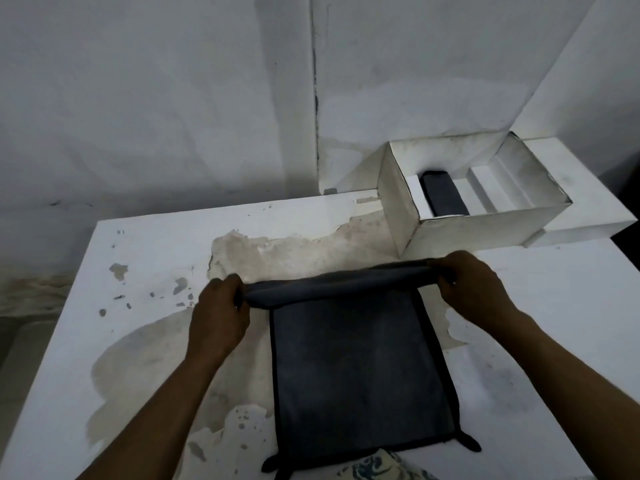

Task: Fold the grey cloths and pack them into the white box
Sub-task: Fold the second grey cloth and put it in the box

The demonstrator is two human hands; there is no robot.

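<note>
Grey cloth (360,368) far edge rolled, ends pinched by left hand (218,313), right hand (478,289) fingers.

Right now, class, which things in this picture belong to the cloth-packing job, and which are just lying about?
Part of the job: grey cloth, far edge rolled over; left hand and right hand, both gripping that edge; white box; dark cloth already inside it.

Just there: white table, surface worn; white block by the box; patterned fabric at the near edge.

My left hand (218,317), right hand (474,289) and forearms are bare; a pale garment (377,468) with dark blue print, probably mine, shows below.
</note>
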